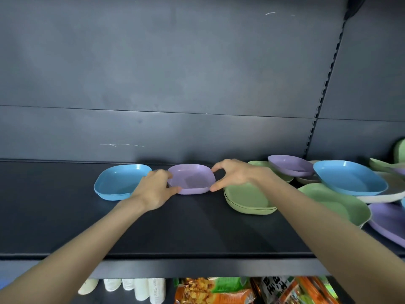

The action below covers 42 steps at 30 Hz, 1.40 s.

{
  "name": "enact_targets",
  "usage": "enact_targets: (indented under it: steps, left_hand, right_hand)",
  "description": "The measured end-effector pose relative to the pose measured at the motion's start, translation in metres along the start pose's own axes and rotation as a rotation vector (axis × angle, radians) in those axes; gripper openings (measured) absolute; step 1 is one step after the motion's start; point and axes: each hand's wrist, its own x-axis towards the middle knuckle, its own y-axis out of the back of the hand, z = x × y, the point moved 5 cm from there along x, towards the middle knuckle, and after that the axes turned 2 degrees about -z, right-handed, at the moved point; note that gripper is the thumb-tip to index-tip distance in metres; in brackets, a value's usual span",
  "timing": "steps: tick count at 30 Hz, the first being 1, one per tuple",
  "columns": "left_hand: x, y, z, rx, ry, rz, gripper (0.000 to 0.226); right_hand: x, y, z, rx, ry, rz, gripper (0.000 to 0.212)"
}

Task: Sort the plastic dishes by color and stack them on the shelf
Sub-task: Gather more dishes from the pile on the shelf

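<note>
Two-handed | left grip pinches purple dish left rim | right grip pinches right rim

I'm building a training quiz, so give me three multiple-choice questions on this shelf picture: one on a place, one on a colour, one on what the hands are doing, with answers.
1. The purple dish between the hands sits: A) between the blue stack and the green stack; B) on the blue stack; C) on the floor.
2. The leftmost stack on the shelf is: A) green; B) cream; C) blue.
3. The purple dish is held by: A) the left hand only; B) both hands; C) neither hand.
Answers: 1 A, a stack lies on each side of it. 2 C, the blue stack lies farthest left. 3 B, the left hand and right hand pinch its opposite edges.
</note>
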Motion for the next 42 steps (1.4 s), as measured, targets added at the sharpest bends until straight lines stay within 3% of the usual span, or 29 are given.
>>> enact_targets:
  steps: [5, 12, 21, 31, 35, 42]
  left_hand:
    - [0.013, 0.028, 0.051, 0.177, -0.228, -0.012, 0.045]
    - [0.048, 0.036, 0.142, 0.284, -0.448, -0.070, 0.059]
    - [0.057, -0.012, 0.268, 0.298, -0.592, -0.105, 0.061]
    - [0.059, -0.092, 0.343, 0.265, -0.475, -0.165, 0.060]
    - [0.054, -0.110, 0.348, 0.228, -0.402, -0.195, 0.055]
    - [0.035, -0.117, 0.344, 0.032, -0.285, -0.268, 0.069]
  right_hand:
    - [-0.020, 0.048, 0.020, -0.020, -0.004, 0.157, 0.059]
    - [-0.068, 0.116, 0.078, -0.122, -0.102, 0.353, 0.056]
    - [-0.141, 0.147, 0.184, -0.193, -0.219, 0.422, 0.055]
    - [-0.168, 0.139, 0.290, -0.178, -0.147, 0.316, 0.052]
    - [-0.165, 0.132, 0.304, -0.167, -0.074, 0.261, 0.052]
    - [-0.157, 0.123, 0.311, -0.045, 0.008, 0.220, 0.050]
